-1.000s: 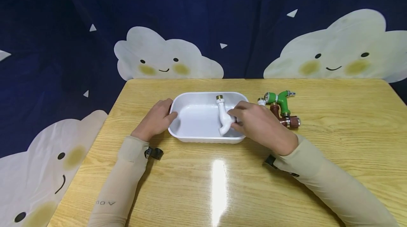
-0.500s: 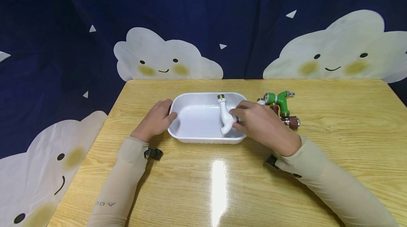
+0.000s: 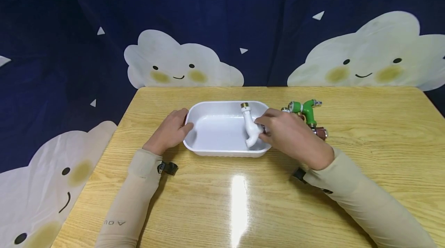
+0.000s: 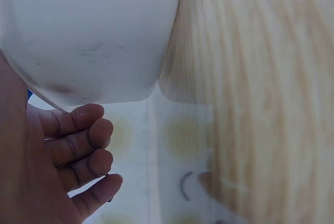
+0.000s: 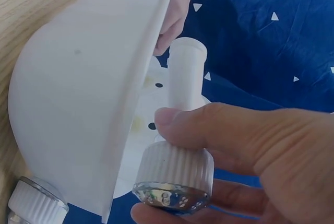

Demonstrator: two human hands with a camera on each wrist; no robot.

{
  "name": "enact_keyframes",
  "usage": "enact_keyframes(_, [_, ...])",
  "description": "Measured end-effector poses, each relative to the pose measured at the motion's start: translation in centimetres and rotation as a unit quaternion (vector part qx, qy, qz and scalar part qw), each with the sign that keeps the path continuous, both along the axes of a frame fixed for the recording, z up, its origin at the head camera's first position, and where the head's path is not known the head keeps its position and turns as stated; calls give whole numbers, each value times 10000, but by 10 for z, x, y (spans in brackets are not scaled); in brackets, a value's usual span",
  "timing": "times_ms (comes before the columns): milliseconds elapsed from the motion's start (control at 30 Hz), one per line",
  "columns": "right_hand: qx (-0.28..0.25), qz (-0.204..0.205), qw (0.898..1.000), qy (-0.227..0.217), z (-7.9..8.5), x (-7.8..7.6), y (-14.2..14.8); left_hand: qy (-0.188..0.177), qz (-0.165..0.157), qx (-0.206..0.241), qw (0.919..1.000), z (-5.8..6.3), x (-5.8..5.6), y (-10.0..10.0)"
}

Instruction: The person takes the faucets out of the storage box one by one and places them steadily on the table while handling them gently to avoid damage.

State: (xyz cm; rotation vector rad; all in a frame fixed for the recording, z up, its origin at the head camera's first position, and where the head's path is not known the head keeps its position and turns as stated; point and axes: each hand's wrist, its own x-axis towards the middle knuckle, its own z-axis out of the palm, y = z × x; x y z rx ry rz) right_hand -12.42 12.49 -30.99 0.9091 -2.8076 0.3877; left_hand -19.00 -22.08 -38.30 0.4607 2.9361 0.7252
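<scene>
A white plastic basin (image 3: pixel 215 134) stands on the wooden table. My left hand (image 3: pixel 170 130) grips its left end, thumb over the rim, and in the left wrist view the fingers (image 4: pixel 90 161) curl beside the outer wall. Over the basin's right part, my right hand (image 3: pixel 292 136) holds a white tap (image 3: pixel 253 127) by its knob end, brass-threaded inlet pointing away, spout toward the near side. Up close in the right wrist view, the thumb lies just above the ribbed white knob (image 5: pixel 175 169) with its silvery cap, and the tap is raised above the rim.
Right of the basin lie a green tap (image 3: pixel 308 112) with a metal nozzle and a brown tap (image 3: pixel 320 133), partly hidden by my right hand. Another white tap (image 5: pixel 39 203) is beside the basin, mostly hidden. A dark blue cloud-print curtain (image 3: pixel 264 28) hangs behind the table.
My right hand has shifted slightly right with the white tap, toward the basin's right end, covering more of the brown tap. The left hand and basin stay put.
</scene>
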Motion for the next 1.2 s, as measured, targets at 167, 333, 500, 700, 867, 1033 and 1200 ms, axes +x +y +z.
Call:
enact_keyframes(167, [84, -90, 9998, -142, 3, 1, 1, 25, -16, -26, 10000, -1, 0, 0])
enact_keyframes(333, [125, -147, 9996, -194, 5, 1, 2, 50, -20, -14, 10000, -1, 0, -1])
enact_keyframes(500, [167, -208, 9994, -227, 5, 0, 3, 71, -41, -10, 10000, 0, 0, -1])
enact_keyframes(700, [199, -249, 9991, -295, 5, 0, 4, 47, -43, -16, 10000, 0, 1, -1])
enact_keyframes(867, [205, -251, 9990, -315, 5, -1, 2, -5, 2, 15, 10000, 0, 1, -2])
enact_keyframes(1033, [175, -134, 9995, -212, 3, 0, 0, -45, 39, 8, 10000, 0, 2, -3])
enact_keyframes(1200, [144, -135, 9998, 81, -3, 1, 2, 22, -22, -6, 10000, 0, 0, -3])
